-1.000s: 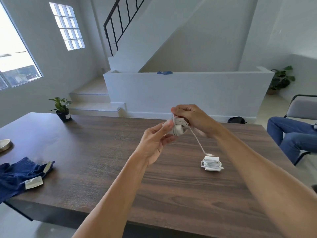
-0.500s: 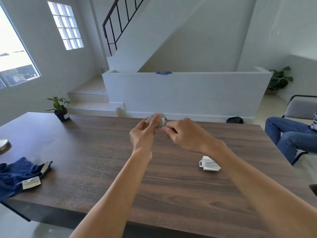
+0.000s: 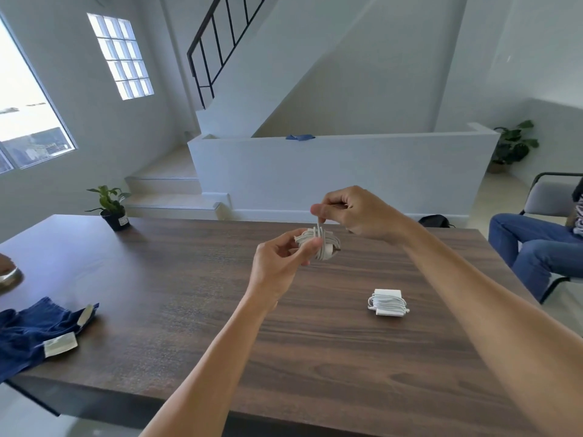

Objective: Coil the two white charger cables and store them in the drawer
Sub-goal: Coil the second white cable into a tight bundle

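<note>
The table [image 3: 157, 279] is taken as the landmark; no drawer is seen in this view, so storage is judged to be a later step. At the table's left near edge a blue cloth [image 3: 34, 332] is laid, and at its far left corner a potted plant [image 3: 112, 206] is stood. Beyond the table's right end, a seated person's legs [image 3: 530, 247] are seen on a chair.

Above the table's middle, the left hand [image 3: 280, 263] is raised so the bundle [image 3: 318, 244] can be worked in the air. The bundle, 1 of the 2 white chargers, is pinched between the left thumb and curled fingertips, apparently to keep its turns from slipping loose. Just above it, the right hand [image 3: 356, 212] is held with fingers curled and the cable's free end [image 3: 320, 223] pinched between thumb and forefinger; the short tail is drawn upward, probably so that it can be wrapped or tucked across the coil. That coiling is judged nearly finished.

On the table's right part, nearer than the hands, the coiled charger [image 3: 387, 302] is set flat and apart, touched by neither hand, evidently parked until both can be stored.
</note>
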